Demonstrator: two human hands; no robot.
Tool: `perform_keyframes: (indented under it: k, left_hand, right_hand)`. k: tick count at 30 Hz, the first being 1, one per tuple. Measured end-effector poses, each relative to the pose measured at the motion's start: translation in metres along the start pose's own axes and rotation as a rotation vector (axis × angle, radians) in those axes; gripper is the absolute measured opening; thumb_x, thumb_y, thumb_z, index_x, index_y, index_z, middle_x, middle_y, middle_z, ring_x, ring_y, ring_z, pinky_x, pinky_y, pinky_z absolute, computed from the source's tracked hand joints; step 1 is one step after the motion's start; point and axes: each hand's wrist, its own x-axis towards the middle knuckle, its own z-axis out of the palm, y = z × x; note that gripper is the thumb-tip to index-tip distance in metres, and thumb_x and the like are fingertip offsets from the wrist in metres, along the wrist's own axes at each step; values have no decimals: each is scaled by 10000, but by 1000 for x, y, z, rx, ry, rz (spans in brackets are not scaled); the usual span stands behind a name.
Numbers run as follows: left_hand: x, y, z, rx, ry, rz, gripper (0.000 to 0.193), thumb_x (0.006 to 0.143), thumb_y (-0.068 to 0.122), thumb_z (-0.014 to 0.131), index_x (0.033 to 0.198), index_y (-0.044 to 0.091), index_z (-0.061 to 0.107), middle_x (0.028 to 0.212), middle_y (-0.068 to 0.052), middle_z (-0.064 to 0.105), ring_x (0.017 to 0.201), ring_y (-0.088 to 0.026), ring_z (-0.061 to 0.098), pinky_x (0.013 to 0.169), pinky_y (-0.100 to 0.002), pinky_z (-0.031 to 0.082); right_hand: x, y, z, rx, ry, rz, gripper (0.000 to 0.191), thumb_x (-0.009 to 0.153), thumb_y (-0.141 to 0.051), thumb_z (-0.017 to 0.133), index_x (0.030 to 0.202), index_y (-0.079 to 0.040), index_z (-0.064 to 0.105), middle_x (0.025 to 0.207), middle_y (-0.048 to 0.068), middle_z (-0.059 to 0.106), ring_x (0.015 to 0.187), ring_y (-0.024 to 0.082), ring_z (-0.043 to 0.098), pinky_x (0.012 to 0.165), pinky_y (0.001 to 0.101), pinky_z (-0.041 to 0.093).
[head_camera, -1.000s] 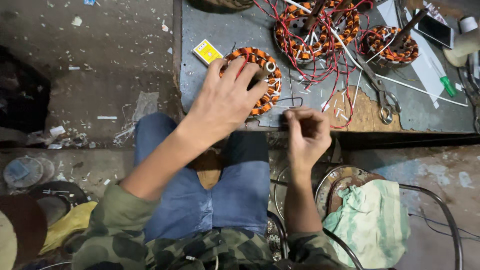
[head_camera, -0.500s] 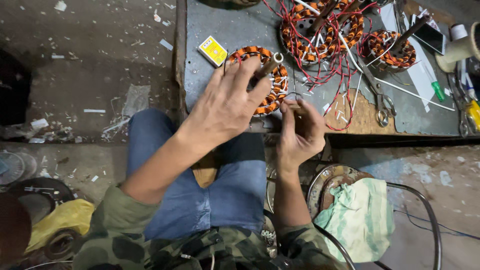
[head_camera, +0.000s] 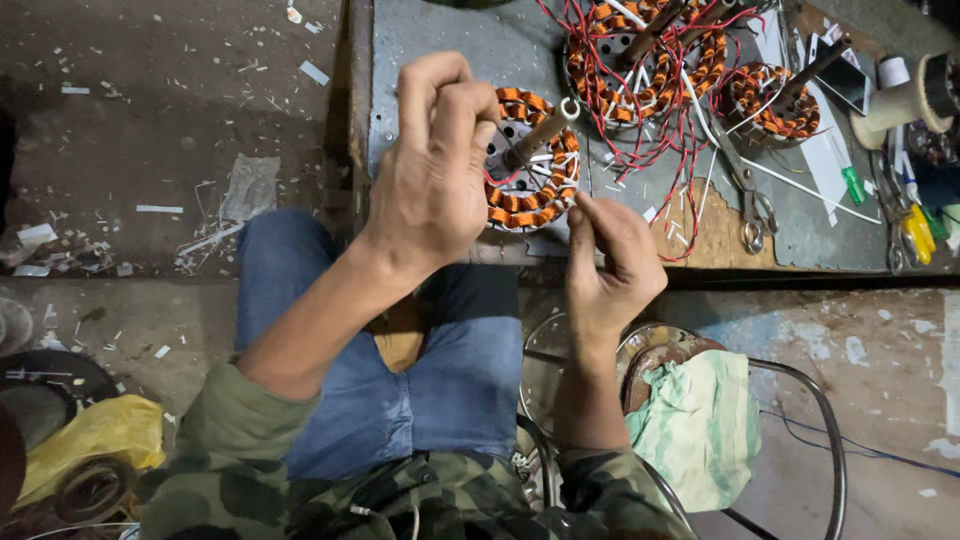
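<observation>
Both hands raised over stator (head_camera: 535, 165), fingers pinched.

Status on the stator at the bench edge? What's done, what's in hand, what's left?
Done: the near stator carries orange coils around its whole ring. In hand: the left hand is raised over it, fingers pinched; the right hand pinches something thin at its edge, too fine to identify. Left: red leads lie loose and tangled, and two other stators sit behind, wires untidied. Scissors lie nearby.

Three stators (head_camera: 535, 160); two hands (head_camera: 430, 190).
</observation>
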Motion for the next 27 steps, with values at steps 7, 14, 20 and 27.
perform_keyframes:
  k: [7, 14, 20, 27]
  left_hand:
    - [0, 1, 6, 31, 73, -69, 98, 1179, 37, 533, 1250, 55, 468, 1294, -145, 447, 1010, -288, 701, 802, -356, 621]
    - [-2, -2, 11, 48, 104, -50, 109, 1197, 33, 523, 1271, 58, 446, 1307, -136, 451, 1017, -286, 713, 814, -351, 623]
    - [-2, -4, 17, 57, 120, -21, 144, 1176, -9, 522, 1279, 30, 430, 1286, -144, 454, 952, -219, 716, 743, -285, 636]
    - [1, 0, 20, 39, 167, -18, 188, 1163, -47, 544, 1286, 36, 428, 1223, -115, 492, 939, -209, 693, 765, -298, 625]
  right_hand:
    - [15, -1, -13, -176, -162, -49, 191, 940, 43, 769, 1120, -21, 768, 1041, 109, 736, 932, 174, 714, 851, 282, 562]
    - [29, -1, -24, -199, -336, -76, 243, 893, 49, 764, 1114, -52, 767, 1023, 98, 727, 897, 189, 718, 817, 291, 563]
    - [32, 4, -34, -227, -459, -186, 312, 892, 68, 768, 1176, -61, 760, 1047, 120, 718, 913, 228, 720, 808, 301, 558]
    - [16, 21, -28, -102, -266, -192, 258, 932, 16, 838, 1155, -59, 732, 1083, 107, 749, 978, 235, 747, 893, 325, 585]
